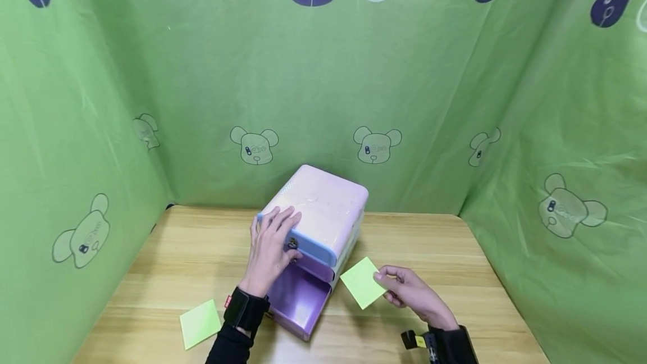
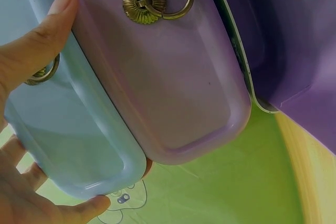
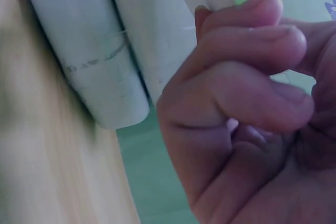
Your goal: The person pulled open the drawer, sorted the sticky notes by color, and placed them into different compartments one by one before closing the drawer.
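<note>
A small drawer cabinet (image 1: pixel 323 201) with a pink top stands mid-table, turned at an angle. My left hand (image 1: pixel 270 246) grips the blue top drawer (image 2: pixel 100 135) by its front, fingers over the upper edge, thumb at the lower edge near the brass ring pull. Below it, the purple middle drawer (image 2: pixel 173 87) carries another ring pull. The bottom purple drawer (image 1: pixel 300 299) is pulled out and its bare floor shows. Right of the cabinet, my right hand (image 1: pixel 411 291) pinches a yellow-green sticky note (image 1: pixel 363 282) by one corner, thumb on top, other fingers curled.
A second yellow-green sticky note (image 1: pixel 200 323) lies on the wooden table (image 1: pixel 419 240), left of my left wrist. Green cloth walls (image 1: pixel 313 72) with bear prints enclose the table at the back and both sides.
</note>
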`<state>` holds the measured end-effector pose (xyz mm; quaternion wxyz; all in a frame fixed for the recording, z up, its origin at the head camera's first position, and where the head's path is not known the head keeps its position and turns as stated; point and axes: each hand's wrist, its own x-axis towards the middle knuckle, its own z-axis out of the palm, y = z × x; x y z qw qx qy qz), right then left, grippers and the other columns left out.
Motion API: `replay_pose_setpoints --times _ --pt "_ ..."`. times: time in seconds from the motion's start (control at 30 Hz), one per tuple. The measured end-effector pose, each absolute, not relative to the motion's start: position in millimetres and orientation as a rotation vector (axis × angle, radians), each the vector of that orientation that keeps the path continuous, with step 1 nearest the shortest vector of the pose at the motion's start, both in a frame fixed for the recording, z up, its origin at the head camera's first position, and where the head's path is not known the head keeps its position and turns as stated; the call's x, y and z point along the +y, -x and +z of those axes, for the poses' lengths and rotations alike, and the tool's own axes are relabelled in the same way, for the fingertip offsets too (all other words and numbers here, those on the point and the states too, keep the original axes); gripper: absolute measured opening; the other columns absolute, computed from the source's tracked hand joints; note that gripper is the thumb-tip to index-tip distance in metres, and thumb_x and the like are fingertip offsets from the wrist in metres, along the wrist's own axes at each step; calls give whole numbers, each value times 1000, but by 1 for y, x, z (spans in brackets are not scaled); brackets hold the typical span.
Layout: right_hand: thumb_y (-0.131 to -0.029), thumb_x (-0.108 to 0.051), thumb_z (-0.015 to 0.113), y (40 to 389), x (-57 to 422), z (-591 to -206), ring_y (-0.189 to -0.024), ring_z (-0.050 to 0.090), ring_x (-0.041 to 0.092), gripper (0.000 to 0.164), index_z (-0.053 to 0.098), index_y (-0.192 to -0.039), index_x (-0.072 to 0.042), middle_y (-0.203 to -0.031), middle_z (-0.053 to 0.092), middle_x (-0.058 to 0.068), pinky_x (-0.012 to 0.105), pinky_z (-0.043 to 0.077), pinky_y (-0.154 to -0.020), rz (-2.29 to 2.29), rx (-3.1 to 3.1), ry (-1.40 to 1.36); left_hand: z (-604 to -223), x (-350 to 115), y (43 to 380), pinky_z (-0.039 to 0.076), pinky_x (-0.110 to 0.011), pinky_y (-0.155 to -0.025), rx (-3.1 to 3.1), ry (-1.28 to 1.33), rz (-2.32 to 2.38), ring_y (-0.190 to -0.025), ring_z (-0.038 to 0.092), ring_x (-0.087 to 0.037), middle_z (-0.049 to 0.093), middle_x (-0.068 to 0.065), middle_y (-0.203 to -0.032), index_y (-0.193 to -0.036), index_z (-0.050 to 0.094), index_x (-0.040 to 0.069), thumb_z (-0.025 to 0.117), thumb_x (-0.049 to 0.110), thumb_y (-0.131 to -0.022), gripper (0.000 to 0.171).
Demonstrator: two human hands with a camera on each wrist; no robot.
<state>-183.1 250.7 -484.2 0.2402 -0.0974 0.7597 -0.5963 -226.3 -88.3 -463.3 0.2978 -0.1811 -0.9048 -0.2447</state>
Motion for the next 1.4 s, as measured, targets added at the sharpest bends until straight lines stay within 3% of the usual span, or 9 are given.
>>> replay_pose_setpoints --times 0.63,1.2,1.3,1.4 --pt "-106 -23 52 171 231 -473 -55 44 -2 34 55 -108 11 -69 55 -13 12 34 -50 -1612 1972 486 -462 -88 223 26 -75 -116 -2412 479 -652 -139 50 -33 59 -3 -148 -138 61 20 96 27 -52 93" --pt "-103 -22 58 166 197 -473 -60 54 1 31 61 -111 8 -74 64 -4 11 42 -51 -1563 2038 559 -462 -88 223 27 -75 -116 -2414 469 -652 -139 50 -34 59 -4 -148 -137 61 20 96 28 -52 92" --pt "-103 -21 58 164 195 -475 -59 54 1 29 62 -110 7 -74 65 3 11 42 -51 -1560 2049 570 -462 -88 223 27 -75 -116 -2419 468 -656 -139 49 -34 59 -4 -148 -138 61 20 96 28 -52 93" --pt "-104 -21 57 163 193 -477 -57 53 0 28 63 -110 6 -72 63 22 10 41 -49 -1562 2061 595 -461 -87 223 25 -75 -117 -2422 465 -665 -140 49 -34 59 -3 -148 -138 61 20 96 27 -52 93"
